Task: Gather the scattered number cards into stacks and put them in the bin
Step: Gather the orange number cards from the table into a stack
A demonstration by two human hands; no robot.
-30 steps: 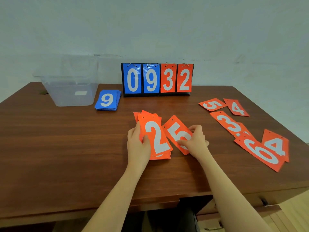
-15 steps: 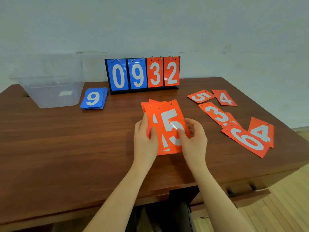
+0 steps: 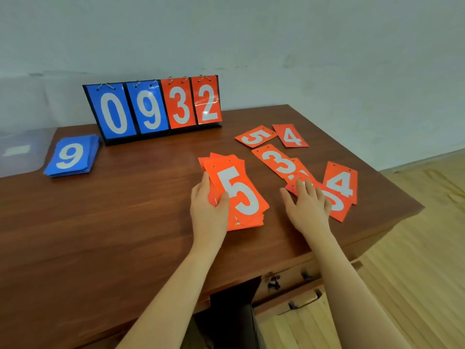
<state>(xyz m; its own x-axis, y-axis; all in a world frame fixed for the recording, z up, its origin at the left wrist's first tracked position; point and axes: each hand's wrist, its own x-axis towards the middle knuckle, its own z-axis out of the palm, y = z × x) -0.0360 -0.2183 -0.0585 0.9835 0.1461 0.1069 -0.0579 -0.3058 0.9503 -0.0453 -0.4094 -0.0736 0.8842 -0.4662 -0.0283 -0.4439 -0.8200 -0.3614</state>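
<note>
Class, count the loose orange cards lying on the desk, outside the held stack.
At least 6: a 5 and 4 at the back, a 3, one partly hidden beneath it, one under the right hand, another 4. More may be hidden.

A dark reddish wooden tabletop (image 3: 113,235) carries a flip scoreboard (image 3: 153,109) reading 0932 at its far edge. A blue card stack (image 3: 71,156) topped by 9 lies near the far left corner beside a clear bin (image 3: 17,152). Orange cards are scattered toward the right edge: a 5 (image 3: 255,136), a 4 (image 3: 290,136), a 3 (image 3: 278,161) and another 4 (image 3: 341,182).
</note>
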